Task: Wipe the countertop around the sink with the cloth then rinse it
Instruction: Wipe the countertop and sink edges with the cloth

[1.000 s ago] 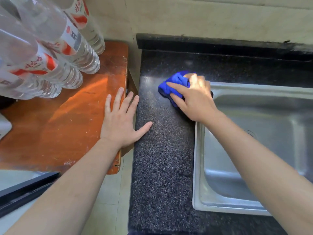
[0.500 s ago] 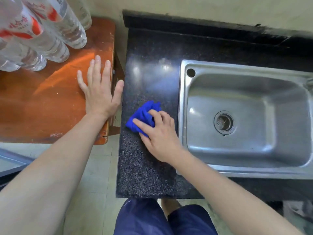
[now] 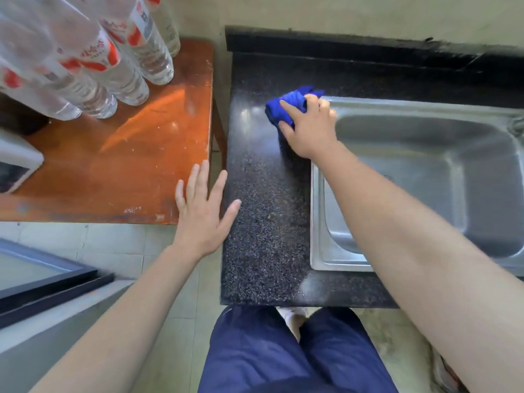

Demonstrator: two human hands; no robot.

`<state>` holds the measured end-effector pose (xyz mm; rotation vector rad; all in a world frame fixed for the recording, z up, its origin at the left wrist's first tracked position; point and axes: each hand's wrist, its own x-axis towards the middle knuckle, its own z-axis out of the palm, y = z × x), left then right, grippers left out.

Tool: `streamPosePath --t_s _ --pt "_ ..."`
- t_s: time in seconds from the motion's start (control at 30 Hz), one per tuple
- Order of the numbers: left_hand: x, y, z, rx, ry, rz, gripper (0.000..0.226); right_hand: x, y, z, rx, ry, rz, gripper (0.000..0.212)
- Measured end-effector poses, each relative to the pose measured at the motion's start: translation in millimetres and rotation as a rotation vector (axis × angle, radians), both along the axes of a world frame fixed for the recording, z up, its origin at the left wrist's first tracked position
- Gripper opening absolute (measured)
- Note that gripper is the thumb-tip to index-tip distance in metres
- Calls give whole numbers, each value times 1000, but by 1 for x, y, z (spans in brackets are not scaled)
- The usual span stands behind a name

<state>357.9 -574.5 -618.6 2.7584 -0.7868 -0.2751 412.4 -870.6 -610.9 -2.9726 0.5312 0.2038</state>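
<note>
A bunched blue cloth [image 3: 286, 104] lies on the black speckled countertop [image 3: 263, 222], by the far left corner of the steel sink [image 3: 317, 222]. My right hand [image 3: 310, 129] covers the cloth and grips it, index finger stretched over it and thumb at its near side, pressing it onto the stone. My left hand [image 3: 202, 214] is flat with fingers spread, over the gap between the wooden table and the countertop's left edge; its thumb reaches onto the stone. The sink basin holds nothing that I can see.
An orange-brown wooden table [image 3: 127, 165] stands left of the counter, with several clear water bottles [image 3: 93, 61] at its back and a white box [image 3: 17, 165] at its left. A dark-framed panel [image 3: 42, 276] lies low at the left. A raised black backsplash runs behind the sink.
My right hand has pushed the cloth away from me along the strip left of the sink, up to the sink's far corner. My left hand slid back off the table toward the counter edge.
</note>
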Motion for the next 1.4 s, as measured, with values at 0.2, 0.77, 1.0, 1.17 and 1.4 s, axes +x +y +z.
streamPosePath --t_s 0.2,0.77,1.0,1.17,1.4 --pt "-10 28 -5 -195 130 165 77 -69 76 3 108 -82 49 48" --pt "-166 -84 6 12 164 30 77 -390 44 -4 190 -86 261 60" --pt "-283 -165 26 189 243 -166 82 -499 -98 13 71 73 -140 79" --pt "-320 -220 36 259 283 -202 63 -536 -156 27 68 174 -361 69" --pt "-328 -277 42 300 277 -249 62 -542 -172 26 29 272 -285 66"
